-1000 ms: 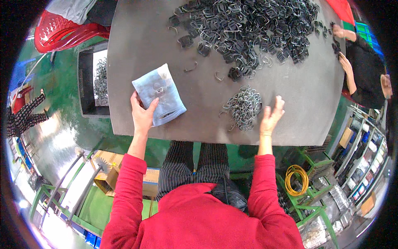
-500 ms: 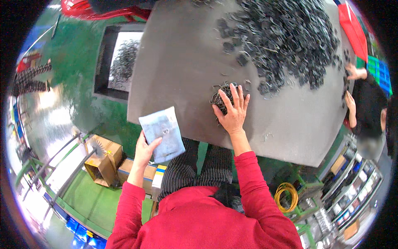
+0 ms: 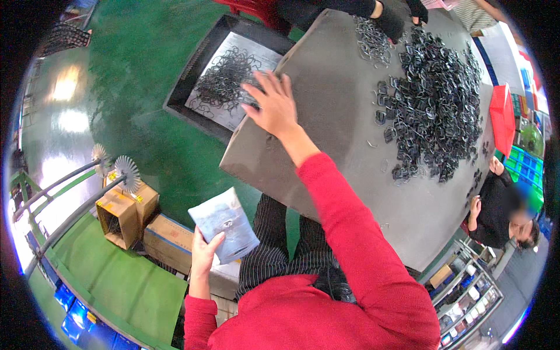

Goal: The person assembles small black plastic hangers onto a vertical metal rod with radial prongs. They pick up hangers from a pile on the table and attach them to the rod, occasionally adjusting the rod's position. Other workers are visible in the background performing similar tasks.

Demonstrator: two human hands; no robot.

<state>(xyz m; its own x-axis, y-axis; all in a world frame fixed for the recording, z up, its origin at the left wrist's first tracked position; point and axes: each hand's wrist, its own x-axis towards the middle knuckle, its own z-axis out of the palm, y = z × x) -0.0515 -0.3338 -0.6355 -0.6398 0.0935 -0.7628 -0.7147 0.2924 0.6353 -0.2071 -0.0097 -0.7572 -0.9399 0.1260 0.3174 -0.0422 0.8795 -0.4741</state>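
Note:
My left hand (image 3: pixel 203 254) grips a light blue, flat packet-like piece (image 3: pixel 224 224) by its lower left side, thumb on top, in front of the table. Fingers spread and slightly blurred, my right hand (image 3: pixel 274 108) is over the left edge of the grey table (image 3: pixel 326 122). It holds nothing that I can see. Just beyond its fingertips is a dark bin (image 3: pixel 201 58) with a white lining. Thin, dark, bent wire-like pieces (image 3: pixel 221 79) lie heaped in it, partly hidden by my hand.
A large heap of small black clip-like parts (image 3: pixel 437 111) covers the table's right side. Lighter wire pieces (image 3: pixel 373 41) lie at the far end, near another person's dark-sleeved arms. A co-worker (image 3: pixel 496 204) sits at the right edge. Cardboard boxes (image 3: pixel 169 239) stand at lower left.
My right hand has moved left from the small wire pile near the table's front to the edge beside the bin, and its fingers spread. That pile is gone from its spot. The view has turned.

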